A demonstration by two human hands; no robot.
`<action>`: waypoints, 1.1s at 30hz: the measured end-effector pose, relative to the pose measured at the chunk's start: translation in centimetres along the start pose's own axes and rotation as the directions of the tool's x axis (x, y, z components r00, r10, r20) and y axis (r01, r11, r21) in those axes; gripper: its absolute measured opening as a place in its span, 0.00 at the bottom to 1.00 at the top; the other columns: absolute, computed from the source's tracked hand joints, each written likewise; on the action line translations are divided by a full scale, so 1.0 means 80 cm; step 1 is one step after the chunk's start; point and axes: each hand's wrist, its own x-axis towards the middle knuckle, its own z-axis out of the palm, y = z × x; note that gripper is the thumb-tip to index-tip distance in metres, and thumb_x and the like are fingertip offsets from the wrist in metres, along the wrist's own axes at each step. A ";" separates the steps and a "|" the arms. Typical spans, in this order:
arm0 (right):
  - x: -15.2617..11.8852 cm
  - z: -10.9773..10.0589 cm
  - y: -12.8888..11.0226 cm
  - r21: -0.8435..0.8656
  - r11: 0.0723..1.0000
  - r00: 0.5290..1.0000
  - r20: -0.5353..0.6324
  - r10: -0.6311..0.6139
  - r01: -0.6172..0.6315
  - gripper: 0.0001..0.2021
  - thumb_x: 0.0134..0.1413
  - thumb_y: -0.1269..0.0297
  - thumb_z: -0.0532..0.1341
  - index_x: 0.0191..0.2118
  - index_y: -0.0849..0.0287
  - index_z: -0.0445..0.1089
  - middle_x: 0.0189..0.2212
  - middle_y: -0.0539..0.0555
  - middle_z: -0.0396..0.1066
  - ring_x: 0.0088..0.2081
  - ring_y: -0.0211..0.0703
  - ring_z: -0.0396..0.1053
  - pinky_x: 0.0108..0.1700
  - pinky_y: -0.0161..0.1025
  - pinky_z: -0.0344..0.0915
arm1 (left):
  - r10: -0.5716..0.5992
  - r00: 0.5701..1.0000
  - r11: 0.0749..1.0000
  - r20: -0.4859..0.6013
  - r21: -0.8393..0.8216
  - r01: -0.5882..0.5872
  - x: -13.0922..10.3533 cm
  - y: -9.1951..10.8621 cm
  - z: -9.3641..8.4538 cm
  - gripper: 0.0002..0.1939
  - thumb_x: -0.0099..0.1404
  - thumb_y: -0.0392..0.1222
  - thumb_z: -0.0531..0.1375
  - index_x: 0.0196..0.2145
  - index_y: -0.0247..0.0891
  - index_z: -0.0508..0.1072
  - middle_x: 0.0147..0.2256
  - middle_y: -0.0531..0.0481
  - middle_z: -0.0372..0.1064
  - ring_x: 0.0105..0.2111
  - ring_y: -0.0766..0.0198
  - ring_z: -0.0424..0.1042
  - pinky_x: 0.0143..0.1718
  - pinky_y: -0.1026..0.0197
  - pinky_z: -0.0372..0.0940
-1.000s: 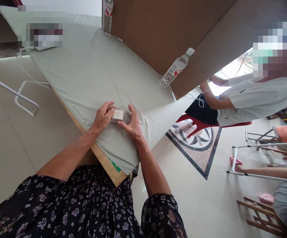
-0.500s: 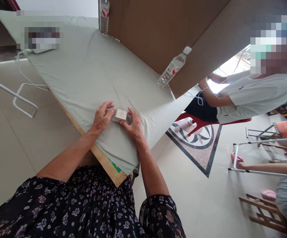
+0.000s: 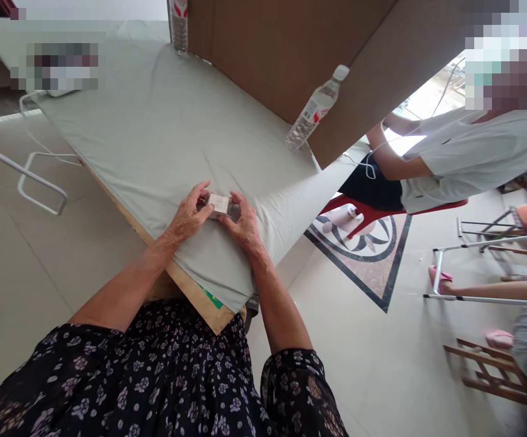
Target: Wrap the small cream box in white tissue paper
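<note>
A small see-through box with a white printed label or block inside is between my hands, low over the cloth near the table's corner. My left hand grips its left end, thumb on the near side and fingers curled behind. At the opposite end, my right hand has its thumb and fingertips closed around the clear part. The print is too small to read, and fingers partly hide both ends.
A pale green cloth covers the table. A water bottle stands beside a large cardboard panel; another bottle is farther back. A seated person in a white shirt is at right. Stools stand on the floor.
The white part of the box has shifted toward my left hand, and its clear part now shows by my right hand. My left thumb rests farther over the box. The view has shifted slightly.
</note>
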 end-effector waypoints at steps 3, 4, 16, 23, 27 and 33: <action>0.000 0.001 -0.001 -0.008 1.000 1.000 -0.008 0.001 -0.002 0.31 0.57 0.54 0.69 0.64 0.53 0.64 0.57 0.60 0.75 0.58 0.55 0.73 0.63 0.57 0.64 | 0.003 1.000 1.000 -0.006 -0.004 -0.003 0.000 0.002 0.000 0.34 0.61 0.45 0.60 0.65 0.37 0.66 0.50 0.42 0.73 0.47 0.57 0.74 0.54 0.52 0.70; -0.001 0.002 -0.001 -0.008 1.000 1.000 -0.013 0.000 0.000 0.31 0.56 0.54 0.69 0.63 0.53 0.64 0.57 0.60 0.76 0.58 0.55 0.73 0.63 0.57 0.64 | 0.000 1.000 1.000 -0.007 -0.004 0.000 0.000 0.003 0.000 0.34 0.61 0.45 0.60 0.65 0.37 0.66 0.50 0.43 0.73 0.47 0.57 0.74 0.54 0.52 0.70; 0.001 0.003 0.002 -0.040 0.997 0.998 -0.001 -0.070 0.070 0.44 0.53 0.47 0.73 0.71 0.53 0.57 0.70 0.63 0.63 0.68 0.60 0.63 0.69 0.61 0.59 | 0.002 0.991 1.000 -0.133 -0.011 -0.003 0.004 -0.001 -0.005 0.30 0.61 0.44 0.59 0.61 0.39 0.70 0.55 0.40 0.74 0.55 0.52 0.73 0.58 0.49 0.70; 0.005 0.003 0.004 -0.017 0.998 0.998 0.039 -0.052 0.053 0.39 0.57 0.50 0.69 0.70 0.55 0.59 0.60 0.62 0.74 0.61 0.57 0.71 0.67 0.59 0.61 | 0.048 0.993 0.999 -0.112 -0.005 -0.049 0.007 -0.013 -0.005 0.32 0.70 0.53 0.57 0.67 0.38 0.66 0.58 0.37 0.74 0.57 0.50 0.73 0.62 0.47 0.67; 0.007 0.003 0.003 -0.002 0.999 0.998 0.048 -0.037 0.037 0.38 0.54 0.50 0.71 0.68 0.54 0.62 0.57 0.60 0.75 0.59 0.56 0.72 0.66 0.57 0.62 | 0.081 0.986 0.996 -0.144 0.043 -0.075 0.010 -0.018 -0.006 0.35 0.73 0.63 0.53 0.66 0.35 0.66 0.56 0.35 0.76 0.56 0.50 0.75 0.61 0.47 0.67; 0.007 0.005 0.001 0.007 0.999 0.999 0.024 -0.038 0.037 0.38 0.51 0.52 0.73 0.67 0.51 0.63 0.57 0.57 0.76 0.59 0.55 0.73 0.66 0.55 0.63 | 0.084 0.987 0.995 -0.140 0.063 -0.076 0.010 -0.015 -0.008 0.32 0.72 0.60 0.53 0.63 0.35 0.69 0.53 0.36 0.78 0.53 0.51 0.76 0.60 0.49 0.68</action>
